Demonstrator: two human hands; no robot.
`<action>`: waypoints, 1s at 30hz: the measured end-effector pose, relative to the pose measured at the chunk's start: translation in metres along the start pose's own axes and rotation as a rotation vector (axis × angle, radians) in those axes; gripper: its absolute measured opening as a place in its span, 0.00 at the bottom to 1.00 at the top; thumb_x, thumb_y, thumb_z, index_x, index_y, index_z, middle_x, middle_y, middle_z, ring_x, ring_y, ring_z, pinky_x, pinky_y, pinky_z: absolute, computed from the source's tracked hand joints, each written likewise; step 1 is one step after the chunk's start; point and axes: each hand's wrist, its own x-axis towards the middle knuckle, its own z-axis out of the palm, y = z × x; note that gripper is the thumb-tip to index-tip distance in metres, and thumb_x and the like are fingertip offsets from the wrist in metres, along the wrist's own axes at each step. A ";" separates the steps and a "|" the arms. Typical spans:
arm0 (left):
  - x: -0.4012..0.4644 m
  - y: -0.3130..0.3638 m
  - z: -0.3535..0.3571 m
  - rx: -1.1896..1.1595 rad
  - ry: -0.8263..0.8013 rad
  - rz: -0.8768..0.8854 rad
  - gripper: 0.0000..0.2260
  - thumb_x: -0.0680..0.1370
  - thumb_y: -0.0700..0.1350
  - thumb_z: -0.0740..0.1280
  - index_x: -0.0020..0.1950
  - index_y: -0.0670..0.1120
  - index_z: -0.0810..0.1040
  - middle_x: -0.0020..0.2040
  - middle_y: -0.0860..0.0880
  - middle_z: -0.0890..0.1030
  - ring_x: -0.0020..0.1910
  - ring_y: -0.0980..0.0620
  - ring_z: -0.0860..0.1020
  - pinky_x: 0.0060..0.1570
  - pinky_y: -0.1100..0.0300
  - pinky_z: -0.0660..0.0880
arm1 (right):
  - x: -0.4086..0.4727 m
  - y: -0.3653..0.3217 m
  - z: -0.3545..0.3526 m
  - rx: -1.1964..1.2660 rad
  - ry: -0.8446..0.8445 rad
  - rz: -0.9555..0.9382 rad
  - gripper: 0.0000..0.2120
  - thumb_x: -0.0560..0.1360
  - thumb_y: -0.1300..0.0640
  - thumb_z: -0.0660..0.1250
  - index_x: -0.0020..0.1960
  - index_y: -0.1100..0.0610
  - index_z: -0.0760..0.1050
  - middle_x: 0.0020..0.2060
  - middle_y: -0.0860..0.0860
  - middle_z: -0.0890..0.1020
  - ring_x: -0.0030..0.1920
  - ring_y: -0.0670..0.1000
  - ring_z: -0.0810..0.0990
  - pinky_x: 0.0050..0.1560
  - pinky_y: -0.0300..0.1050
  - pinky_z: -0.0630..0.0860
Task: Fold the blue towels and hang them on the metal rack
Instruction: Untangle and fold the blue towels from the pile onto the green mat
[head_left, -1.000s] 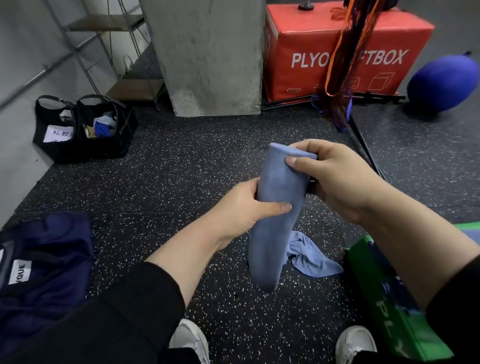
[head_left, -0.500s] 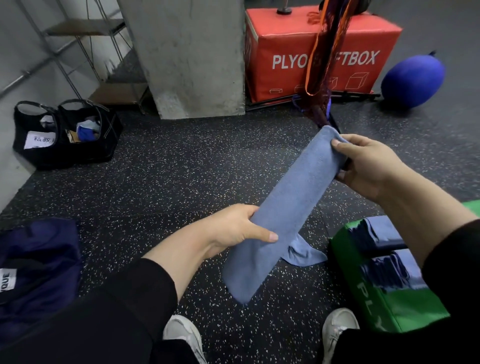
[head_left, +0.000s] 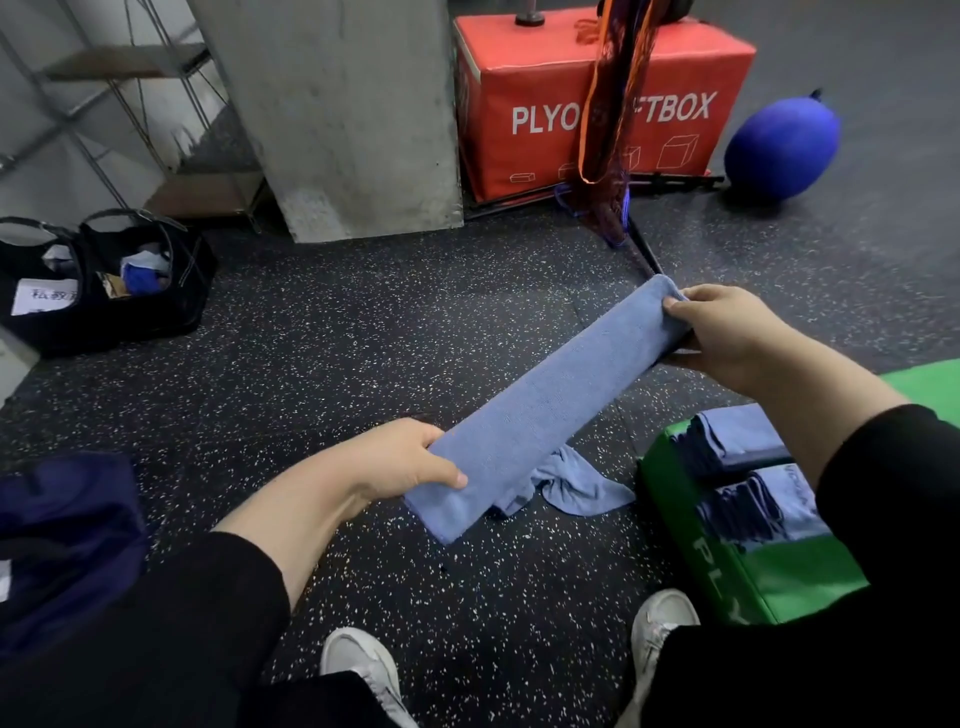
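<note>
Folded blue towel (head_left: 550, 405) stretched taut above the speckled floor (head_left: 363, 338), the left hand (head_left: 400, 462) gripping its near end and the right hand (head_left: 727, 332) its far end, fingers clenched on the cloth. A crumpled towel (head_left: 576, 483) lies on the floor beneath; folded towels (head_left: 743, 441) rest on the green box (head_left: 753, 582).

Both arms reach forward in black sleeves pushed up the forearms. The left hand (head_left: 400, 462) sits low and near, thumb on top, fingers curled under a towel (head_left: 545, 410). The right hand (head_left: 727, 332) is higher and farther out, pinching its other end.
</note>
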 end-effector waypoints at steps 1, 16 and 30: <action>0.000 -0.002 -0.001 0.001 0.034 -0.005 0.06 0.76 0.43 0.73 0.52 0.46 0.85 0.46 0.50 0.88 0.50 0.47 0.86 0.53 0.53 0.79 | 0.001 0.001 -0.002 0.004 0.004 0.006 0.07 0.83 0.61 0.62 0.58 0.62 0.76 0.52 0.60 0.80 0.50 0.59 0.80 0.44 0.52 0.80; 0.049 0.066 0.053 -0.287 0.221 0.250 0.16 0.75 0.45 0.77 0.54 0.35 0.81 0.49 0.36 0.85 0.43 0.43 0.84 0.47 0.49 0.74 | 0.005 -0.001 -0.148 -0.148 0.173 0.074 0.06 0.81 0.57 0.67 0.45 0.51 0.74 0.40 0.51 0.78 0.40 0.51 0.79 0.44 0.48 0.77; 0.162 0.128 0.195 -0.430 0.081 0.171 0.11 0.73 0.45 0.73 0.50 0.38 0.80 0.44 0.43 0.83 0.45 0.46 0.80 0.50 0.45 0.79 | 0.044 0.100 -0.299 -0.270 0.325 0.216 0.06 0.81 0.64 0.63 0.47 0.57 0.76 0.40 0.54 0.76 0.40 0.51 0.76 0.44 0.48 0.75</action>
